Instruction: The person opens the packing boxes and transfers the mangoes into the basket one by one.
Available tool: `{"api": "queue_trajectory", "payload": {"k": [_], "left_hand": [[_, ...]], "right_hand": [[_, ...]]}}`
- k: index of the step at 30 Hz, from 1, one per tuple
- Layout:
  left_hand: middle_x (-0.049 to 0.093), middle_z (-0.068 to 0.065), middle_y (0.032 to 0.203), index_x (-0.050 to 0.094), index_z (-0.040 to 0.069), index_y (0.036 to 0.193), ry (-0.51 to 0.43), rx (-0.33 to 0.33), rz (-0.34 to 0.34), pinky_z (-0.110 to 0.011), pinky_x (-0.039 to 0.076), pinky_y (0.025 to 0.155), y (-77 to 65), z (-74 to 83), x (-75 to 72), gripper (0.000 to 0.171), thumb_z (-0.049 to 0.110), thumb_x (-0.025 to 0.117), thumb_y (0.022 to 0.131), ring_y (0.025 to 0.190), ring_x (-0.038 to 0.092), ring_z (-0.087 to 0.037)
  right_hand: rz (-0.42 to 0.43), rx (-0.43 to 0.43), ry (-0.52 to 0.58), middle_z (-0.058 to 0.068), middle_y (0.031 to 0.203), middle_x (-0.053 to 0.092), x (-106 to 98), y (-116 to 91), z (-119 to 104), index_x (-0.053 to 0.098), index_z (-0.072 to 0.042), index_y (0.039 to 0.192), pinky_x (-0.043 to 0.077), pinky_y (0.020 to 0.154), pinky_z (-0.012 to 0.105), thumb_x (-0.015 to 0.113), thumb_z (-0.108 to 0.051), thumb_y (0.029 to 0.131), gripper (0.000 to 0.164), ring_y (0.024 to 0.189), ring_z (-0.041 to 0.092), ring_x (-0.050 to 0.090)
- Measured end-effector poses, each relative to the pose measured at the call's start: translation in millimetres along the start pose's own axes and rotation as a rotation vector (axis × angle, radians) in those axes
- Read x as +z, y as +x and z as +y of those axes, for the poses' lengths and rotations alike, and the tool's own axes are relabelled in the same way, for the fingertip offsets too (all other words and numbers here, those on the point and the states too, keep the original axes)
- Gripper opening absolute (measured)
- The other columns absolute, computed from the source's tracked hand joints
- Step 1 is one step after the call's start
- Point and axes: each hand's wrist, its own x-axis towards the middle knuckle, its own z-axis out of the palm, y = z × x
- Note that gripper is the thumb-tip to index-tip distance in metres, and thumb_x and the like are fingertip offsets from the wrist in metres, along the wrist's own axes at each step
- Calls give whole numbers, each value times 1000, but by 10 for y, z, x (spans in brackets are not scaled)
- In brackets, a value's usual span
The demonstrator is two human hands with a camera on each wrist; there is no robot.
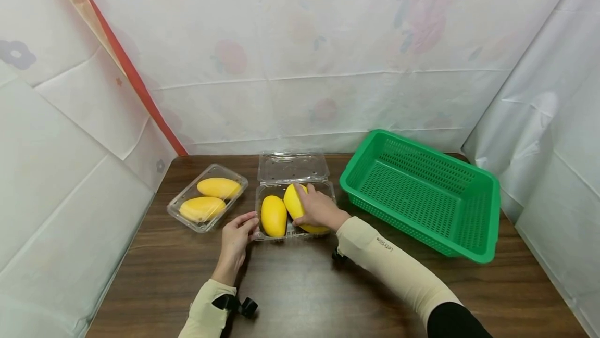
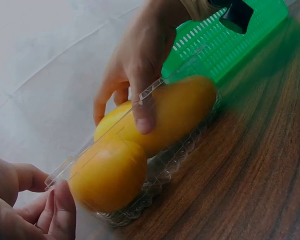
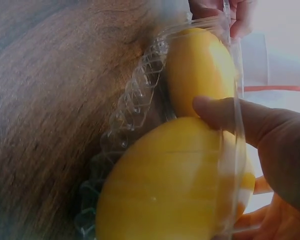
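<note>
A clear plastic clamshell box [image 1: 296, 234] lies in front of me, its lid [image 1: 293, 167] folded back. Inside are two yellow mangoes. The left mango [image 1: 273, 216] stands lengthwise; the right mango [image 1: 293, 203] lies at a slant against it. My right hand [image 1: 320, 209] grips the right mango from above, thumb on the near side, as the right wrist view also shows with its thumb [image 3: 225, 112]. With thumb and fingers my left hand [image 1: 236, 239] pinches the box's left rim, seen close in the left wrist view [image 2: 52, 181].
To the left sits a closed clear box [image 1: 206, 226] with two mangoes [image 1: 218, 188] in it. A green perforated basket [image 1: 422, 192] stands on the right. White patterned sheets [image 1: 300, 57] surround the brown wooden table [image 1: 300, 286] at the back and sides.
</note>
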Motion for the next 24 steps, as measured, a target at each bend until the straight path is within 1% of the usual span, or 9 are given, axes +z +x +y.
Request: {"api": "queue_trajectory", "payload": {"k": [6,9,18,24], "left_hand": [[61,0,87,59,-9,123,6,2,0,-15,52,59,4,-4,4,32,3,61,94,67,57,-5],[62,1,87,59,-7,123,16,-4,1,-16,53,59,5,-5,1,31,4,60,94,67,58,-5],[63,0,90,60,-7,122,18,-2,8,-16,53,59,3,-31,-12,31,5,61,94,68,58,-6],[63,0,91,60,-7,121,2,-1,20,-16,53,60,-6,-26,-11,31,4,62,93,67,58,-5]], "right_hand": [[16,8,31,23,137,43,-5,-7,-12,17,-16,156,55,77,43,81,-47,76,106,100,32,59],[22,6,52,22,135,44,-2,-5,-2,18,-15,155,55,75,41,81,-44,76,105,97,31,59],[35,-16,79,21,136,45,-34,-20,8,19,-15,155,54,77,41,81,-42,76,104,99,30,59],[46,-25,85,23,139,43,-82,-26,9,19,-15,155,55,81,46,81,-42,76,104,104,34,60]]}}
